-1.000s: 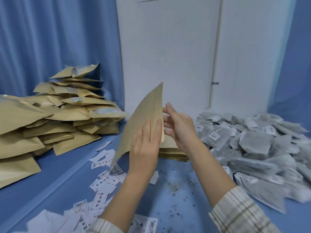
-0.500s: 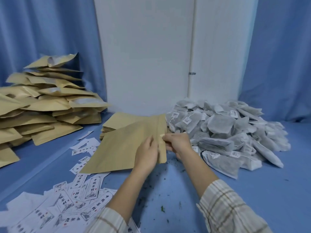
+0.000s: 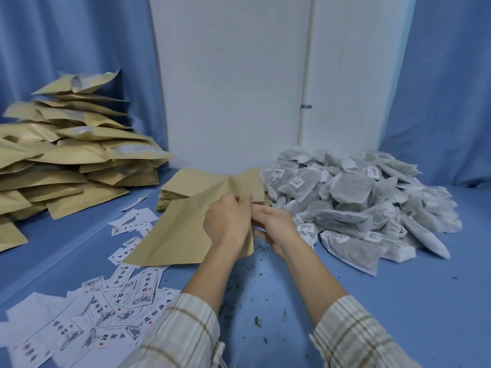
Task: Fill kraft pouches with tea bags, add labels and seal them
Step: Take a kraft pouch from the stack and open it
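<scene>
Everywhere blue tabletop [image 3: 398, 301], blue curtains [image 3: 451, 88].

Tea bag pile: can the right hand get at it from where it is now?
Probably yes. The right hand is at the kraft pouch mouth, with the tea bag pile just to its right and nothing between them; it must first let go of the pouch.

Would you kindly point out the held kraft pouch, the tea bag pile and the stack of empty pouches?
held kraft pouch [image 3: 183, 235]: head view, flat front face.
tea bag pile [image 3: 350, 189]: head view, topmost bag.
stack of empty pouches [image 3: 191, 181]: head view, top sheet.
</scene>
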`<state>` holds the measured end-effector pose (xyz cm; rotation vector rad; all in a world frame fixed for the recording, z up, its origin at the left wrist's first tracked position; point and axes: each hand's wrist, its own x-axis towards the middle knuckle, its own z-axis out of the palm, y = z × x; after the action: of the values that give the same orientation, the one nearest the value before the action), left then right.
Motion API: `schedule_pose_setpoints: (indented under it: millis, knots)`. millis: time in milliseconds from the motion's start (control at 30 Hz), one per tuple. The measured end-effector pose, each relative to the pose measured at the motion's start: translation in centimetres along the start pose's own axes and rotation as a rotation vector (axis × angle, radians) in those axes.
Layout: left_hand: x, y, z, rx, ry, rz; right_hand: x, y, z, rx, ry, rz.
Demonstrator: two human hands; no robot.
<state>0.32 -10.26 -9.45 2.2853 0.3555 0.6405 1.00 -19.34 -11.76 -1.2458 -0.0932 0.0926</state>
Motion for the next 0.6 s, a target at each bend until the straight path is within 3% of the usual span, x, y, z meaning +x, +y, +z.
schedule_pose_setpoints:
  millis: [200,333,600]
  knots:
    - [0.2,0.4,-0.6,-0.121,0.028,-0.037,0.2,0.7,1.5,0.317,-0.063,0.117]
    - [-0.2,0.7,-0.5,-0.122,0.017,-0.046,0.4,0.8,1.9,0.287,-0.08,0.215]
    - [-0.4,1.2,-0.2,-0.153,-0.031,-0.064,0.7,0.8,0.8,0.317,-0.087,0.176]
